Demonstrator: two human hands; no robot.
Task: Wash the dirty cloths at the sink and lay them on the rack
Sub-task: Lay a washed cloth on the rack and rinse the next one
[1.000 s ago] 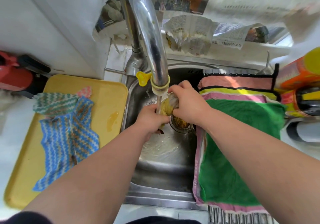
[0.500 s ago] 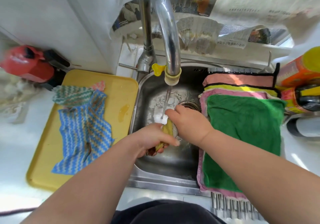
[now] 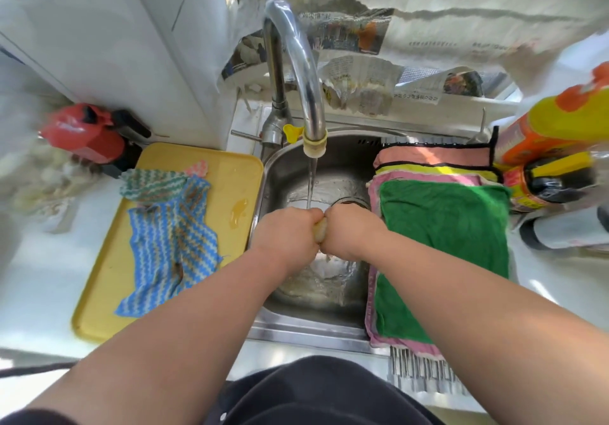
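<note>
Both forearms reach over the near edge of the sink [image 3: 316, 326], and the left hand [image 3: 285, 237] and right hand [image 3: 351, 233] meet above its middle as tight fists, knuckle to knuckle. Each is curled round one end of the yellowish cloth [image 3: 321, 232], of which only a short, pale, twisted bit shows between them. Half a second ago a longer yellow strip of it showed, with the left hand lower and nearer. A second ago both held it bunched right under the spout. The water stream [image 3: 311, 184] now lands where the two fists join.

On the worktop's left side the yellow tray [image 3: 230, 174] carries the blue zigzag cloth [image 3: 168, 250] and, toward its far edge, the green zigzag cloth [image 3: 148, 186], both lying as before. Over the sink's right side the rack [image 3: 425, 375] bears the green cloth [image 3: 441, 260] on top of a pink cloth [image 3: 425, 179], with a salmon cloth [image 3: 435, 158] at the far edge, all unchanged.

Farther back the tap [image 3: 296, 62] arches over the basin, in front of hanging newspaper [image 3: 362, 32].
</note>
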